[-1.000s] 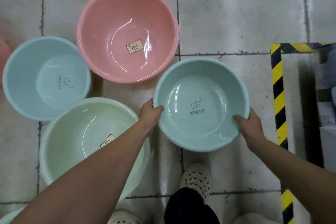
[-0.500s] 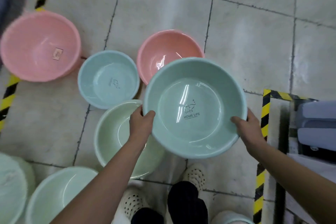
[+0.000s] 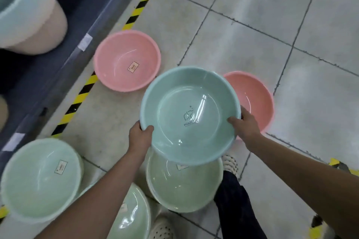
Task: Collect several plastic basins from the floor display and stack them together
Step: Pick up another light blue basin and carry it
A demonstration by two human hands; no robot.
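I hold a pale blue basin [image 3: 189,101] with an elephant logo up off the floor. My left hand [image 3: 140,135] grips its near-left rim and my right hand [image 3: 243,127] grips its right rim. On the tiled floor lie a pink basin [image 3: 127,60] with a label, a second pink basin [image 3: 254,99] partly hidden behind the held one, a light green basin [image 3: 184,184] directly below it, another green basin [image 3: 41,179] at the left and a third green basin [image 3: 132,217] under my left forearm.
A dark shelf unit [image 3: 58,48] with price tags runs along the left, edged by yellow-black floor tape [image 3: 81,95]. Stacked pale tubs [image 3: 29,11] sit on the shelf. My feet in white perforated shoes [image 3: 161,228] stand by the green basins. Bare tiles [image 3: 272,25] spread to the upper right.
The blue basin has risen from the floor in both hands and swung left over the green basin. My view has turned left, bringing the shelf into sight.
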